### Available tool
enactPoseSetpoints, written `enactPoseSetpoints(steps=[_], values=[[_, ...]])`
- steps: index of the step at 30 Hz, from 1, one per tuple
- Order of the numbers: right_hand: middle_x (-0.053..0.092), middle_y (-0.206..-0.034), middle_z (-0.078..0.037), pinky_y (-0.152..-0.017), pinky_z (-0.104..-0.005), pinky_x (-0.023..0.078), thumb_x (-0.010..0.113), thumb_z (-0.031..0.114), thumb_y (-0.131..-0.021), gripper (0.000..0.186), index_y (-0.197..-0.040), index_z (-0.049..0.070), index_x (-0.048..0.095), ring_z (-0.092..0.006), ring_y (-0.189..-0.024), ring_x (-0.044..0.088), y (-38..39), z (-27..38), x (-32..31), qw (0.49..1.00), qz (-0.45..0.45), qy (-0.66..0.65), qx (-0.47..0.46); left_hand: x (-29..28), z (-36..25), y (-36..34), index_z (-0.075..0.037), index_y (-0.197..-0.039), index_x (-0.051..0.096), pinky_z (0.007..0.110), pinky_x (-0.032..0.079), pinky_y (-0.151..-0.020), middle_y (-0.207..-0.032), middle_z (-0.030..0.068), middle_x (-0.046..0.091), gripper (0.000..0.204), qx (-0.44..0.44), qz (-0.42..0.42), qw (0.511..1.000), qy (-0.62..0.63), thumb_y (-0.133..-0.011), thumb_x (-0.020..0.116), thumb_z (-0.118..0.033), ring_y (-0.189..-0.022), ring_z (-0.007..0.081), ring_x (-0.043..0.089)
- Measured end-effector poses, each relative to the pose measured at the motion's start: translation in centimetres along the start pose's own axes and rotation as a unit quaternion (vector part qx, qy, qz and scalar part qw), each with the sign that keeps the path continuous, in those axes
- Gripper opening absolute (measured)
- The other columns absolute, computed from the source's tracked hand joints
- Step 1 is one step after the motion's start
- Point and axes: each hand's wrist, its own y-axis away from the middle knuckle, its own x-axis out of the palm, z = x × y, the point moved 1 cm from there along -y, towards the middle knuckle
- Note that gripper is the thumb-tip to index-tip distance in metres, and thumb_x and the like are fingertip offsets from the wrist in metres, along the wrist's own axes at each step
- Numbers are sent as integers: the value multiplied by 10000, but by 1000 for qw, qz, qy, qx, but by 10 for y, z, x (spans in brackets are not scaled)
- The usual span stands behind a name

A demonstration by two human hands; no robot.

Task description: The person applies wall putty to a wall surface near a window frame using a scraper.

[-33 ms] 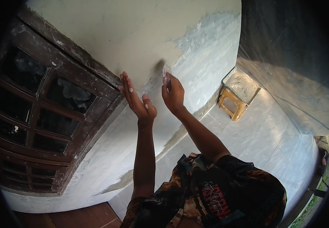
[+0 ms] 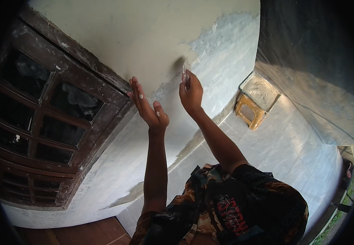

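Observation:
My right hand (image 2: 191, 92) grips a small pale blade (image 2: 186, 64), perhaps a scraper, against the wall (image 2: 144, 36), where cream coating meets a rougher grey-white patch. My left hand (image 2: 148, 104) is held open at the edge of the dark brown wooden window frame (image 2: 115, 95), fingers stretched upward, with white smears on finger and thumb; whether it touches the surface I cannot tell.
A yellow plastic stool (image 2: 244, 114) on the grey tiled floor (image 2: 291, 147) has a tray of pale paste (image 2: 258, 90) at it. A dark sheet-like surface (image 2: 307, 53) rises at the right. Brown panelling (image 2: 74, 232) lies at the lower left.
My right hand and its blade have moved slightly up and to the right along the wall. My left hand stays in about the same place.

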Motion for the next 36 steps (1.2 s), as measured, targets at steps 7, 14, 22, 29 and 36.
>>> enactPoseSetpoints(steps=[7, 14, 22, 29, 36], values=[[657, -948, -192, -733, -419, 537, 643, -10, -806, 408, -1196, -2, 526, -357, -846, 660, 2, -3, 36, 997, 5, 60, -39, 5, 2, 4, 92, -1472, 272, 608, 63, -1164, -1537, 276, 304, 606, -8, 5, 1000, 0, -979, 335, -253, -1454, 432, 249], [645, -882, -152, -628, -335, 519, 622, -27, -818, 383, -1195, -14, 558, -239, -723, 644, 13, 6, 7, 1000, 3, -9, -17, -1, 4, 1, 88, -1474, 271, 606, 59, -1165, -1539, 277, 302, 606, -6, 3, 1000, -1, -968, 341, -238, -1457, 432, 240], [662, -960, -206, -730, -460, 538, 655, 9, -802, 431, -1213, -2, 528, -381, -857, 668, 5, 14, 33, 997, 32, 35, -57, 6, 1, -1, 90, -1473, 271, 591, 55, -1173, -1541, 273, 301, 605, -1, 7, 1000, 8, -961, 341, -224, -1461, 428, 233], [601, -793, -114, -577, -331, 476, 653, -36, -826, 346, -1161, -40, 570, -195, -635, 571, -12, 11, 2, 999, -33, 8, -34, 3, 2, -1, 102, -1467, 272, 587, 56, -1173, -1538, 274, 306, 610, -6, -1, 1000, 3, -978, 337, -256, -1459, 430, 237], [641, -945, -182, -737, -415, 528, 644, -6, -812, 423, -1216, -7, 519, -335, -824, 652, 15, 23, 33, 995, 56, 18, -76, 3, 3, 0, 104, -1469, 274, 585, 56, -1173, -1540, 275, 303, 619, -13, -6, 1000, 6, -987, 319, -283, -1460, 424, 237]])
